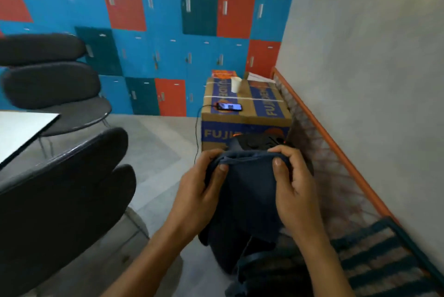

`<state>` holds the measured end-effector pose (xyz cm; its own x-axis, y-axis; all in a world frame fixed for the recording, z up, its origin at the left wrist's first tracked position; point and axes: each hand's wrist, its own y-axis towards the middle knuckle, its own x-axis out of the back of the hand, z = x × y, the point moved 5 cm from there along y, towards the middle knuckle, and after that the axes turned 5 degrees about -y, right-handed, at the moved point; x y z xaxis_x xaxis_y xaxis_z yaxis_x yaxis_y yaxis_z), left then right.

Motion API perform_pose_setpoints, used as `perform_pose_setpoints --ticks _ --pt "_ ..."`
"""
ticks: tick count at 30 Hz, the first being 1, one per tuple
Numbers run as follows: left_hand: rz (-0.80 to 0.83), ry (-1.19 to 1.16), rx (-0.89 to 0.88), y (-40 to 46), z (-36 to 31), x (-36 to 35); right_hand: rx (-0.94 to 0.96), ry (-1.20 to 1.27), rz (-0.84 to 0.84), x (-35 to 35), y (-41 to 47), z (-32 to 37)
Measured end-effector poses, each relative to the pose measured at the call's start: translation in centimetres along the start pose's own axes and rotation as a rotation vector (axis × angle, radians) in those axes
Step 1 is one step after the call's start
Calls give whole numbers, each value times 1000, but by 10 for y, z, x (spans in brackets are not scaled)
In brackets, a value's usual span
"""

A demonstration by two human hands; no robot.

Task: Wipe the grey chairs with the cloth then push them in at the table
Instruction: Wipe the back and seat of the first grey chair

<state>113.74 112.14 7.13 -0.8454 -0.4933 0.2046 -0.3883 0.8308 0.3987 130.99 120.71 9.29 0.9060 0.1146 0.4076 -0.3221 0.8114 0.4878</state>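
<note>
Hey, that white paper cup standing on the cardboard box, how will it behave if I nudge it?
The white paper cup looks tall, narrow and thin-walled, so probably light and apt to tip. It stands near the taped top seam of the brown cardboard box, so its footing may be uneven. Whether it holds liquid cannot be seen.

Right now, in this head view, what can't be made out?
- Near grey chair: seat and legs cut off by left and bottom edges.
- Table: only a corner shows, left edge.
- Box lettering: partly hidden behind cloth held by left hand and right hand.
- Phone screen: too small.
</note>
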Motion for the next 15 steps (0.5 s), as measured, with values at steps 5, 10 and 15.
perform_pose_setpoints --ticks 5,10,15 --pt "-188 58 72 -42 7 93 49 64 110 -85 -17 47" --pt "-346 162 104 -98 11 194 98 120 233 -166 -56 111" --pt "-450 219 137 -160 12 284 115 201 329 -241 -108 174"
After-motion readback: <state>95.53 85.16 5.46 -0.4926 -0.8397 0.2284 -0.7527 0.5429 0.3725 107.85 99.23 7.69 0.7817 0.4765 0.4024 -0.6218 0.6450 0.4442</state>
